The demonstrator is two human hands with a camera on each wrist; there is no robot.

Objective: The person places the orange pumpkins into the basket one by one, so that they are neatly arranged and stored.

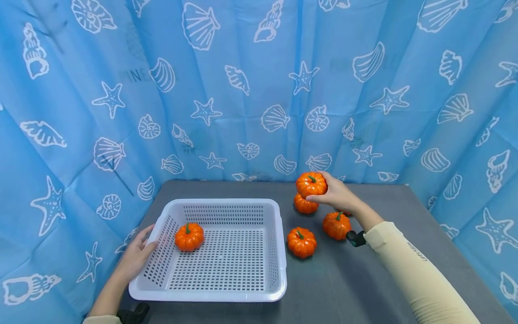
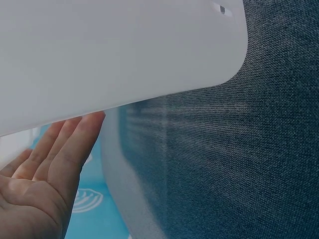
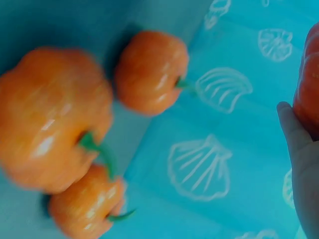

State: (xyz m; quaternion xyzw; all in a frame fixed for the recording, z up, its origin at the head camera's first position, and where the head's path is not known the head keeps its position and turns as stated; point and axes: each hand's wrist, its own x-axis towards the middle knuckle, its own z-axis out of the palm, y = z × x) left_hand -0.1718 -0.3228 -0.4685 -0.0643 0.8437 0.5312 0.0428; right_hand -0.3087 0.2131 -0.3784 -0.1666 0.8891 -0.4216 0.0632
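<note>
My right hand [image 1: 332,193] holds a small orange pumpkin [image 1: 311,184] with a green stem, raised over the back right of the table. Below it, another pumpkin [image 1: 305,204] is partly covered by the held one. At the left, my left hand [image 1: 137,254] touches the side rim of a white perforated plastic basket [image 1: 210,295]. The left wrist view shows the fingers [image 2: 82,134] straight against the basket's outer edge. One pumpkin [image 1: 189,237] sits inside the basket toward its left. In the right wrist view, the held pumpkin [image 3: 309,89] shows only at the edge.
Right of the basket, a pumpkin [image 1: 301,242] stands close to its wall, and another pumpkin [image 1: 337,226] lies under my right forearm. A further pumpkin is mostly hidden behind that arm. A blue seashell curtain [image 1: 259,148] surrounds the dark grey table [image 1: 315,288].
</note>
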